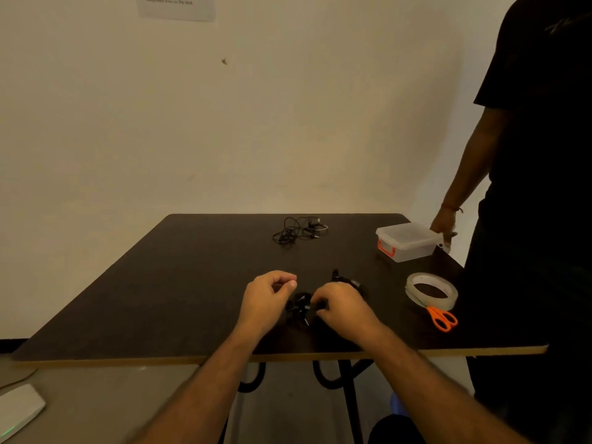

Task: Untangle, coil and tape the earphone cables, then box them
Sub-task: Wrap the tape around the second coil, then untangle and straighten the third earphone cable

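Right hand point(341, 304) pinched the black earphone bundle point(299, 305) — it lay between both hands; left hand point(267, 294) curled, holding unclear.

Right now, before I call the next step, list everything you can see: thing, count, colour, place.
tangled earphones: one bundle, black, far middle of the table
coiled earphones: one, black, between the hands
another earphone bundle: one, black, just beyond the right hand
plastic box: one, clear with an orange latch, lid on, far right
tape roll: one, clear, right side
scissors: one pair, orange handles, beside the tape roll
table: one, dark brown
paper notice: one, white, on the wall
bystander: one, black shirt, at the right edge
left hand: fingers curled, thumb meeting fingertips
right hand: grips the coiled earphones
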The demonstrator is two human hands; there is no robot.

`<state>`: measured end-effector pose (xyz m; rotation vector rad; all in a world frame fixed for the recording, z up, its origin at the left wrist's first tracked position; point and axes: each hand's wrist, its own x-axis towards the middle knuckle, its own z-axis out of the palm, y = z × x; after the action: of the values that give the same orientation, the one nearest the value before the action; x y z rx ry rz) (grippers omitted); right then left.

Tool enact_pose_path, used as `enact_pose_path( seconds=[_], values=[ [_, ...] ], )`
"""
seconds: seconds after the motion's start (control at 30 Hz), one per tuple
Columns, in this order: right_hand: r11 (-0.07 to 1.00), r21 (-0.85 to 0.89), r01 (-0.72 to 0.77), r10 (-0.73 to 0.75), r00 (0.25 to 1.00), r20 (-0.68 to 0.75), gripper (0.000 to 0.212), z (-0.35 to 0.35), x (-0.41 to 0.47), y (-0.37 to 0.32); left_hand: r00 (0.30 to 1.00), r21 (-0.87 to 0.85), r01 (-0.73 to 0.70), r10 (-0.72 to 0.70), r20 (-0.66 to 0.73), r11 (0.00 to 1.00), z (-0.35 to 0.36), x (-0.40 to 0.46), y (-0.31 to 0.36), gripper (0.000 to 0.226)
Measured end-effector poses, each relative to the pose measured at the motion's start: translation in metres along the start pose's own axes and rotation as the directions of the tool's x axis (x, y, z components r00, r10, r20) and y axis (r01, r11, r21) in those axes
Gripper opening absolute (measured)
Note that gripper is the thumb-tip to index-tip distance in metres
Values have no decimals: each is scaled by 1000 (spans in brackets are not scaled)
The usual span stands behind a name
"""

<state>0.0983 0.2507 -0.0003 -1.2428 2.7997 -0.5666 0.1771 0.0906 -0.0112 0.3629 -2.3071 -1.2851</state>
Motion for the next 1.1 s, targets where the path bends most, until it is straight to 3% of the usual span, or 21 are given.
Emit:
enact_pose_path(
  seconds=[0.13, 0.3, 0.47, 0.8, 1.1],
  values=[
    [1000, -12, 16, -15, 999, 41, 36, -12, 9, 0, 998, 38, -47, 46, 32, 998, 3, 11, 4, 20],
    [1000, 2, -8, 9, 996, -88, 32, -28, 35, 0, 996, 114, -91, 89, 27, 989, 2, 34, 12, 22],
    [998, -4, -63, 63, 991, -119, 33, -40, 79, 3, 998, 184, -55, 55, 5, 981, 2, 75, 9, 28],
    [984, 1, -180, 180, 983, -28, 42, -34, 179, 39, 996, 303, 82, -86, -1, 950, 17, 179, -37, 45],
    [951, -51, -304, 305, 952, 5, 47, -26, 263, 97, 995, 496, 53, -91, 52, 867, 42, 256, -72, 66]
  ],
)
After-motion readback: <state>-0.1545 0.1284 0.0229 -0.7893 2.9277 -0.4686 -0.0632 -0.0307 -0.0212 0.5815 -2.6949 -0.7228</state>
